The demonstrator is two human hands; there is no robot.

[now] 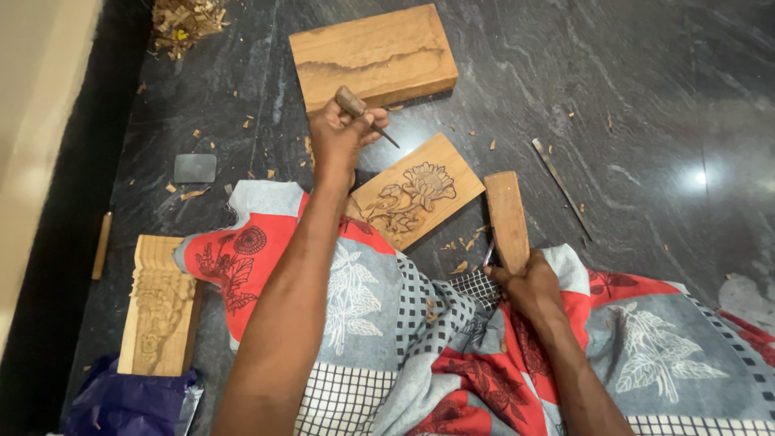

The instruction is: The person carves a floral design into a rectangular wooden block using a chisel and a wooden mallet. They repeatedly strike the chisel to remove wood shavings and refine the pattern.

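Left hand [339,136] is closed around a wooden-handled chisel [363,115], fingers wrapped on the handle, metal tip pointing right and down, just above the top left edge of the carved board [416,192]. Right hand [529,282] is clamped shut on the lower end of a wooden mallet [507,216], which stands nearly upright just right of the carved board, its head close to the board's right corner; touching or not, can't tell.

Everything else, placed off the carved board, big to small:
- Dark stone floor [630,97] under it all.
- Patterned cloth [387,323], red, grey and checked, right below the board, over the person's lap; the board's lower edge sits on or against it.
- Plain wood block [373,55] above the board, well clear, flat on the floor.
- Carved wood strip [160,307] far to the lower left, lying lengthwise, with a blue plastic bag [121,404] at its lower end.
- Pile of wood shavings [182,20] far upper left.
- Small grey flat stone [194,168] to the left.
- Thin metal tool [561,187] to the right, past the mallet, lying diagonal.
- Loose chips scattered around the board.

The carved board lies tilted, with flower and leaf relief on its face.
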